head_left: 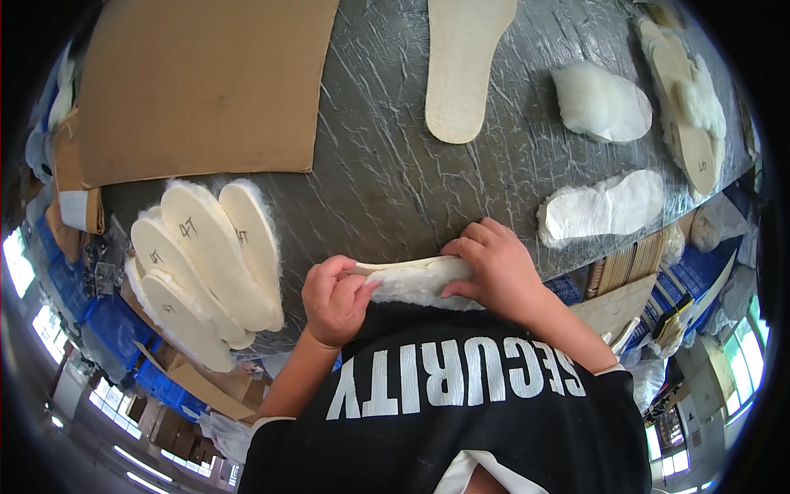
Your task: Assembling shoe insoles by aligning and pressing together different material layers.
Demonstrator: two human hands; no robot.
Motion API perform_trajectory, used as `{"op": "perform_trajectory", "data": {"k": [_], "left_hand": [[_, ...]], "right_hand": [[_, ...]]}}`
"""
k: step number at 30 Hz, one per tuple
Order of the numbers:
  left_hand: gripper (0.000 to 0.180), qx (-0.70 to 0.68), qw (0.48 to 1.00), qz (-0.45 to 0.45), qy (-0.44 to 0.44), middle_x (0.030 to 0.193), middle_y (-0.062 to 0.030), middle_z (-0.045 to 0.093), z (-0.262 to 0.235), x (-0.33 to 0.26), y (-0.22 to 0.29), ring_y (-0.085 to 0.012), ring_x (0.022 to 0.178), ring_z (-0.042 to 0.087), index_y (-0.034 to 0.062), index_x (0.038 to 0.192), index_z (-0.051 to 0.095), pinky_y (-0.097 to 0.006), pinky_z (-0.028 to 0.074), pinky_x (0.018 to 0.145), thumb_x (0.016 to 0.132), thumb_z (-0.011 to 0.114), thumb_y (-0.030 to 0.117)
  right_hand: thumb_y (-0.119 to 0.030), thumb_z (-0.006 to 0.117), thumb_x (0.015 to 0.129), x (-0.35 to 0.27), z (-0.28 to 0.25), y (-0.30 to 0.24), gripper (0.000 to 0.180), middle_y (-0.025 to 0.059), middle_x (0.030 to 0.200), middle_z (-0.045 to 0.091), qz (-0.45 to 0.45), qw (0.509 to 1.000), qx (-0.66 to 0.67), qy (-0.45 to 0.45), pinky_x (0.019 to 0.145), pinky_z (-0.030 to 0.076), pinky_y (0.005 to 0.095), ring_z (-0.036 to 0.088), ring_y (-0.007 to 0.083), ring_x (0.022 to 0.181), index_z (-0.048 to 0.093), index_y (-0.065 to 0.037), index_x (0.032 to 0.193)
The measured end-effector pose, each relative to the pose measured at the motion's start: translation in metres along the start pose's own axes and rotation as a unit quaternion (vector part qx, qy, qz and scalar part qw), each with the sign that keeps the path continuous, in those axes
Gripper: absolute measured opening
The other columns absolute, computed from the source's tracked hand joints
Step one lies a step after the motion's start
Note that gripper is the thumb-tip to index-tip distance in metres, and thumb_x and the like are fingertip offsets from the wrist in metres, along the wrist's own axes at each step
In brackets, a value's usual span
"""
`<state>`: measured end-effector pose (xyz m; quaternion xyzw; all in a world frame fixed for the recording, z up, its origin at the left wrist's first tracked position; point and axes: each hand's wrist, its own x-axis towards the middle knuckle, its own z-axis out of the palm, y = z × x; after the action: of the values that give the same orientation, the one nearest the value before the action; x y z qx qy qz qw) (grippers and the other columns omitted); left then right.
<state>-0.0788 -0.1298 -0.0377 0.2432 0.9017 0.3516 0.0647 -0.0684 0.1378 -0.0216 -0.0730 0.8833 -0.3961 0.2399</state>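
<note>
A white fleecy insole (418, 284) is held on edge just in front of my chest, at the near edge of the table. My left hand (336, 300) pinches its left end between thumb and fingers. At the other end my right hand (498, 267) grips it, thumb on the fleece and fingers over the far side. Its cream backing shows as a thin strip along the top. To the left lies a fanned group of several cream insoles (216, 255) with fleece edges and handwritten marks.
A dark, wrinkled sheet covers the table (378, 165). Brown cardboard (206, 90) lies at the far left, a cream sole piece (467, 74) at far centre. Rightward are a folded fleece piece (601, 103), a white insole (605, 207) and a fleecy insole stack (687, 107). Blue boxes (115, 329) stand below left.
</note>
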Motion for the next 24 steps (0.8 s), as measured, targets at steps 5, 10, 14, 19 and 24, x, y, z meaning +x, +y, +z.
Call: {"op": "perform_trajectory", "data": {"k": [5, 10, 14, 19, 24], "left_hand": [[0.021, 0.002, 0.999, 0.041, -0.002, 0.109, -0.0184, 0.061, -0.007, 0.007, -0.001, -0.0199, 0.066, 0.056, 0.0028, 0.080, 0.058, -0.032, 0.048, 0.060, 0.074, 0.077, 0.009], [0.021, -0.007, 0.996, 0.087, 0.003, 0.103, -0.0156, 0.066, -0.009, 0.010, 0.002, -0.0236, 0.068, 0.055, 0.0044, 0.079, 0.056, -0.033, 0.047, 0.061, 0.076, 0.075, 0.012], [0.020, -0.012, 0.996, 0.089, 0.004, 0.103, -0.0157, 0.065, -0.010, 0.009, 0.003, -0.0242, 0.068, 0.054, 0.0048, 0.081, 0.055, -0.034, 0.046, 0.060, 0.078, 0.074, 0.012], [0.020, -0.027, 0.995, 0.095, 0.015, 0.101, -0.0151, 0.065, -0.010, 0.010, 0.008, -0.0241, 0.067, 0.054, 0.0052, 0.082, 0.055, -0.035, 0.045, 0.059, 0.080, 0.073, 0.014], [0.020, -0.014, 0.994, 0.105, 0.014, 0.101, -0.0145, 0.065, -0.011, 0.010, 0.014, -0.0230, 0.066, 0.053, 0.0057, 0.082, 0.055, -0.034, 0.044, 0.057, 0.079, 0.073, 0.014]], "right_hand": [[-0.032, 0.079, 0.065, -0.003, 0.001, -0.003, 0.038, 0.0042, 0.084, 0.065, 0.000, 0.998, 0.057, -0.021, 0.078, 0.045, 0.0369, 0.059, 0.0245, 0.087, 0.065, -0.011, 0.094], [-0.029, 0.078, 0.067, 0.003, 0.002, -0.012, 0.031, 0.0033, 0.079, 0.066, -0.043, 0.999, 0.031, -0.013, 0.074, 0.044, 0.0360, 0.061, 0.0221, 0.082, 0.066, -0.011, 0.089], [-0.019, 0.077, 0.066, 0.004, 0.004, -0.011, 0.023, 0.0042, 0.077, 0.065, -0.045, 0.999, 0.020, -0.023, 0.075, 0.043, 0.0372, 0.060, 0.0242, 0.081, 0.065, -0.010, 0.083], [-0.014, 0.075, 0.067, -0.001, 0.001, -0.014, 0.017, 0.0025, 0.073, 0.064, -0.058, 0.997, 0.052, 0.012, 0.069, 0.039, 0.0375, 0.060, 0.0222, 0.076, 0.065, -0.010, 0.080], [-0.015, 0.076, 0.066, -0.004, -0.007, -0.019, 0.021, 0.0002, 0.072, 0.063, -0.088, 0.996, 0.014, 0.030, 0.067, 0.038, 0.0374, 0.059, 0.0206, 0.074, 0.065, -0.012, 0.083]]}}
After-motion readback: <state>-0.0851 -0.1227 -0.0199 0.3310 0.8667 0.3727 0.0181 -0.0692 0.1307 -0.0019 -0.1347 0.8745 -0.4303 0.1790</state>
